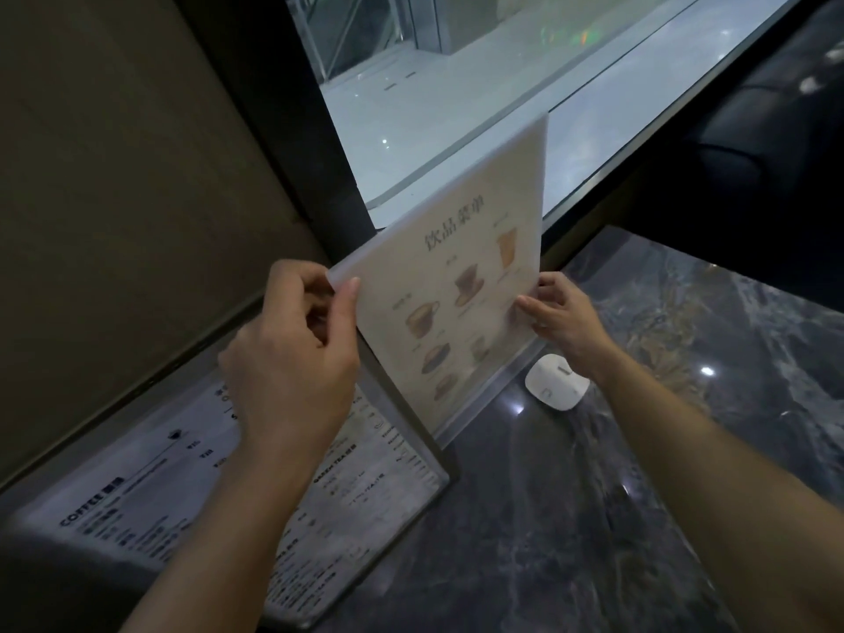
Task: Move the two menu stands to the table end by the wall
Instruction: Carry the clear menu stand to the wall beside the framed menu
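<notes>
From the head camera, your left hand (292, 358) and right hand (564, 319) pinch the side edges of the cream drinks menu stand (461, 285), its base touching the marble table (593, 518) at twelve o'clock by the wall. The coffee menu stand (255, 491) sits at eight o'clock. You're likely seating this one; next, release gently.

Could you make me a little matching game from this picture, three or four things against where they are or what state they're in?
Things:
1. drinks menu stand
2. coffee menu stand
3. white device
4. left hand

States:
A. sits on the marble table beside the right wrist
B. held at both side edges
C. stands by the wall, ungripped
D. pinches a menu's left edge

Pairs: 1-B, 2-C, 3-A, 4-D
</notes>
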The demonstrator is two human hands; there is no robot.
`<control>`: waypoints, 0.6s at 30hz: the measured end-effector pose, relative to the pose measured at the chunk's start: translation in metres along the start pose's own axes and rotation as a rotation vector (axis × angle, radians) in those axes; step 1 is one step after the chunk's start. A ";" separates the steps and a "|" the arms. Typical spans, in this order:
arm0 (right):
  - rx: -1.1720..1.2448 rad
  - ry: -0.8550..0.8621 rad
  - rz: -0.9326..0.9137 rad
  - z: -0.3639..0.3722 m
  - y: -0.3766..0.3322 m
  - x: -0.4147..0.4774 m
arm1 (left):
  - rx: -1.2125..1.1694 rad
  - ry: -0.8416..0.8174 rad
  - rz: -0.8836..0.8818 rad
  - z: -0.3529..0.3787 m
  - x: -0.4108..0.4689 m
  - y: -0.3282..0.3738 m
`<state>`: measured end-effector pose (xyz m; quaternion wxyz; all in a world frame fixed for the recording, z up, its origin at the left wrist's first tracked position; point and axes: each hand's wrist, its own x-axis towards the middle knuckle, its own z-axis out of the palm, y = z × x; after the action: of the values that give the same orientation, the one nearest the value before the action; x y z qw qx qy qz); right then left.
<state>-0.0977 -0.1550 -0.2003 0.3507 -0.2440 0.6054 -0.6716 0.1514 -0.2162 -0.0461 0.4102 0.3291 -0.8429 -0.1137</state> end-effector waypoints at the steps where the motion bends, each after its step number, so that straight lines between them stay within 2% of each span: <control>1: -0.006 -0.001 -0.001 0.000 0.001 0.001 | 0.000 0.000 -0.004 0.000 0.000 0.000; 18: -0.146 0.031 -0.026 -0.007 0.004 -0.001 | -0.050 -0.061 -0.038 -0.004 -0.003 0.002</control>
<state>-0.1019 -0.1500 -0.2047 0.3137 -0.2665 0.6550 -0.6337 0.1547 -0.2126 -0.0443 0.3901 0.3310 -0.8456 -0.1524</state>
